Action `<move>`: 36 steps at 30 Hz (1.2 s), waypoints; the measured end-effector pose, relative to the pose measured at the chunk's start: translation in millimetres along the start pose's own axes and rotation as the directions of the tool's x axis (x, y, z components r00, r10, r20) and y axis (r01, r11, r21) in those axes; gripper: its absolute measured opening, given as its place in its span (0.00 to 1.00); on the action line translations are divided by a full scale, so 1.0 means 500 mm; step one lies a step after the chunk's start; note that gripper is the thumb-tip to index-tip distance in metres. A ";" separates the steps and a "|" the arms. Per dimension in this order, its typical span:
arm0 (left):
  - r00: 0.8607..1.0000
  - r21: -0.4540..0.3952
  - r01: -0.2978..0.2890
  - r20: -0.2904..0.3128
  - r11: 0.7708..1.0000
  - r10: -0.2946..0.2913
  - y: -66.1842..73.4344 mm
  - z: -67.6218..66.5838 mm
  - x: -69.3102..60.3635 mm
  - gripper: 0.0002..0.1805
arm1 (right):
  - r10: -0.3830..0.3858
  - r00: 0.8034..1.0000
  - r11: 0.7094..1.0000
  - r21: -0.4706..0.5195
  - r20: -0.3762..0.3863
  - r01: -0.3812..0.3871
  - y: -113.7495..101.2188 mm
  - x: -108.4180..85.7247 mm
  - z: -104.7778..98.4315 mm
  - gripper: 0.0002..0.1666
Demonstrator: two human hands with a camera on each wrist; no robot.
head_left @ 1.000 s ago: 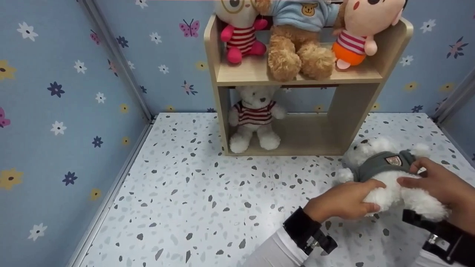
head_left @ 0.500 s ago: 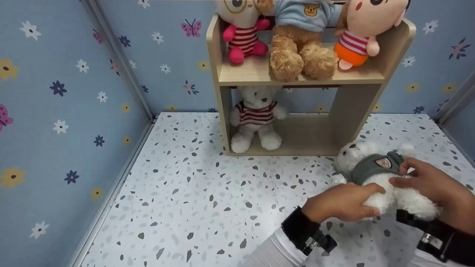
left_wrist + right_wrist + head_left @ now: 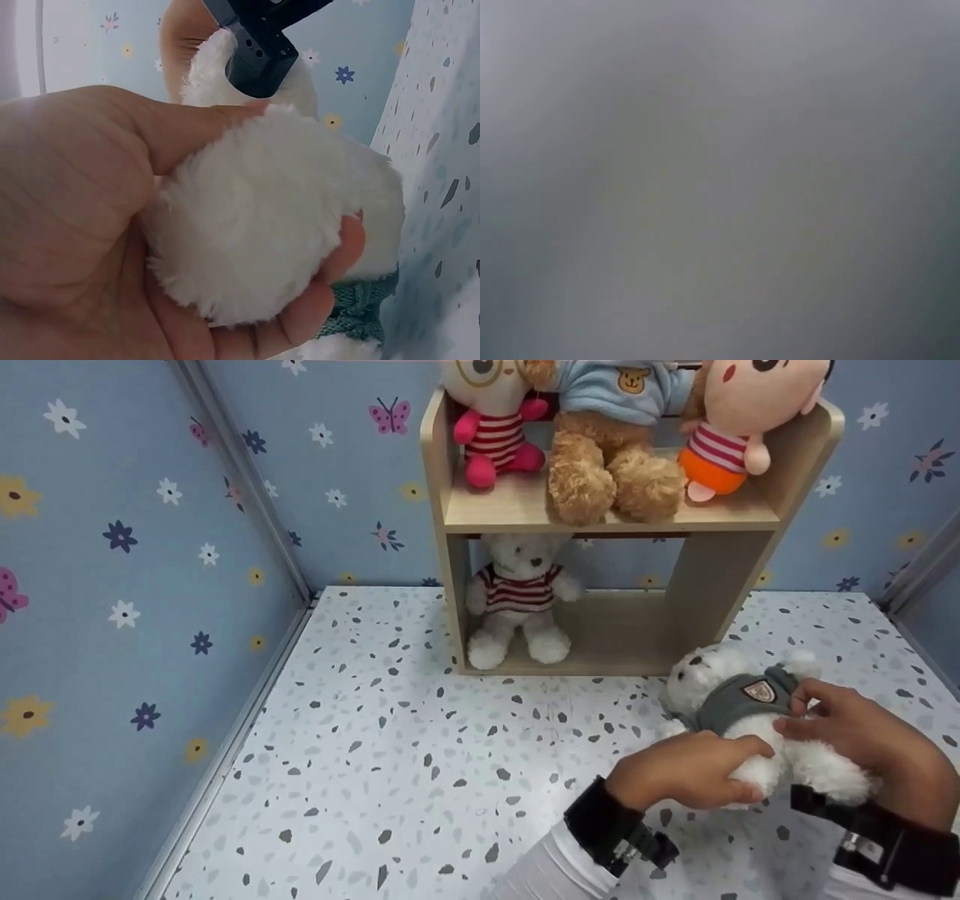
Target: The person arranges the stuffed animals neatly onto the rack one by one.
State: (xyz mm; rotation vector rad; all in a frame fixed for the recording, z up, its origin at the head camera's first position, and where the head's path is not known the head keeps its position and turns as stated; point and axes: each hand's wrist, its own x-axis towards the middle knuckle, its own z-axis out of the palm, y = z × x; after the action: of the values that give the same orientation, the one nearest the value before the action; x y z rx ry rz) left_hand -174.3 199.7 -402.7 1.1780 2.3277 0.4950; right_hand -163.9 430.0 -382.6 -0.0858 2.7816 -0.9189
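A white teddy bear (image 3: 739,701) in a grey-green sweater with a shield badge lies tilted on its back at the right, its head toward the shelf unit's lower right corner. My left hand (image 3: 686,769) grips one of its legs; in the left wrist view the fingers curl round the fluffy white foot (image 3: 247,217). At the bear's other side, my right hand (image 3: 862,735) holds its body near the sweater's lower edge, thumb and forefinger pinching. The right wrist view is only a grey blur.
A wooden shelf unit (image 3: 611,526) stands at the back. A white bear in a striped shirt (image 3: 519,592) sits in its lower left. Above sit a red-striped doll (image 3: 499,442), a brown bear (image 3: 615,472) and an orange-bottomed doll (image 3: 712,465). Speckled floor (image 3: 420,780) spreads in front.
Both hands hold the bear throughout. The bear and my right hand have shifted left, and the bear's head has swung left along the shelf's front. My left hand has barely moved.
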 end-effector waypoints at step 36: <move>0.999 0.095 0.028 0.016 0.995 -0.030 0.015 -0.021 -0.040 0.33 | -0.162 0.986 0.986 0.041 -0.025 0.163 -0.016 0.001 0.011 0.14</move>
State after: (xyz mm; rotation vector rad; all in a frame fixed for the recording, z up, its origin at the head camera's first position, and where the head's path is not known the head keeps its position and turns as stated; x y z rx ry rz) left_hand -165.2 186.5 -385.4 1.1846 2.3732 0.3661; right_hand -163.4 420.5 -382.1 -0.3027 2.8056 -1.0229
